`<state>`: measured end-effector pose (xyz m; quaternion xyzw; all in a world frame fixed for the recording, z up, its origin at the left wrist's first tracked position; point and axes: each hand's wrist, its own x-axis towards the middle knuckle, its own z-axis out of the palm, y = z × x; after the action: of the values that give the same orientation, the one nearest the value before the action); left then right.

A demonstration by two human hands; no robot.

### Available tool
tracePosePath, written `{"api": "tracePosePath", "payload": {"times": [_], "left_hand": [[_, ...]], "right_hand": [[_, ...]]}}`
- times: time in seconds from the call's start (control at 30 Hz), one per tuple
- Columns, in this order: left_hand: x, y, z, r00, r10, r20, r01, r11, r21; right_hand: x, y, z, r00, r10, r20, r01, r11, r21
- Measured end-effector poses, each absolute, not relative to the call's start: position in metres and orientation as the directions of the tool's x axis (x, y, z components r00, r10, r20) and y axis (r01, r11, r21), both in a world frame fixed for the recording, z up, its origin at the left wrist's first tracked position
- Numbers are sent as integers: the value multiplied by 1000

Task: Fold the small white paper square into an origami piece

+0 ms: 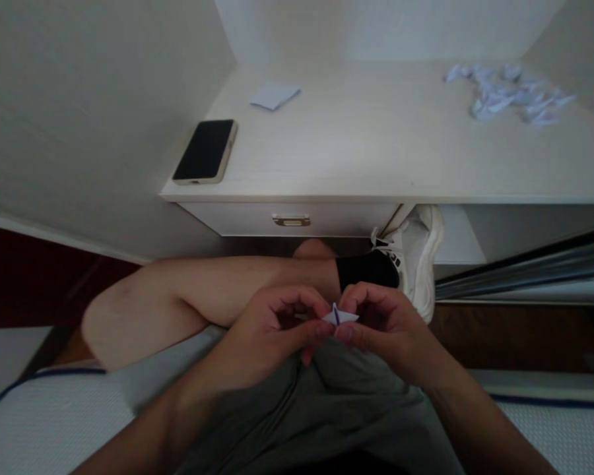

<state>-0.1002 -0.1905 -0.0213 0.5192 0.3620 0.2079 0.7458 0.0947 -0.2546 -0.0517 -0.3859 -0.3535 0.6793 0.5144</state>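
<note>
Over my lap, both hands pinch a small piece of folded white paper (345, 317) with a dark line down its middle. My left hand (277, 323) grips its left side between thumb and forefinger. On the other side, my right hand (379, 320) is closed on the right part in the same way. The paper has pointed ends and a peak rising between the fingertips. Its underside is hidden by my fingers.
A white desk (336, 152) stands in front, with a phone (204, 152) at its left edge. Behind that lies a flat white paper piece (276, 96). Several small folded papers (509, 95) are heaped at the back right. My crossed leg and white shoe (420, 257) are below the drawer (292, 218).
</note>
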Motion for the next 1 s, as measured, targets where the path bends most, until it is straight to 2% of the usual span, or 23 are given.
{"api": "tracePosePath", "payload": {"times": [0.23, 0.33, 0.43, 0.57, 0.67, 0.77, 1.0], "left_hand": [[-107, -185, -50, 681, 618, -393, -157, 647, 747], [-107, -181, -52, 713, 598, -366, -221, 687, 692], [-107, -176, -50, 710, 612, -349, -253, 684, 685], [-106, -172, -51, 661, 659, -358, -229, 632, 741], [-102, -171, -53, 613, 712, -343, -198, 558, 806], [-97, -173, -51, 545, 769, -336, -168, 492, 854], [-95, -176, -50, 419, 836, -354, -226, 474, 851]], "right_hand": [[91, -236, -63, -330, 899, -288, -475, -422, -772], [90, -231, -62, -362, 869, -336, -496, -485, -720], [90, -228, -60, -352, 856, -379, -459, -511, -727], [88, -225, -58, -208, 905, -371, -378, -425, -822], [84, -222, -54, -81, 952, -297, -332, -306, -892], [80, -220, -51, -25, 977, -214, -270, -212, -939], [78, -223, -57, 72, 993, -98, -104, -91, -990]]}}
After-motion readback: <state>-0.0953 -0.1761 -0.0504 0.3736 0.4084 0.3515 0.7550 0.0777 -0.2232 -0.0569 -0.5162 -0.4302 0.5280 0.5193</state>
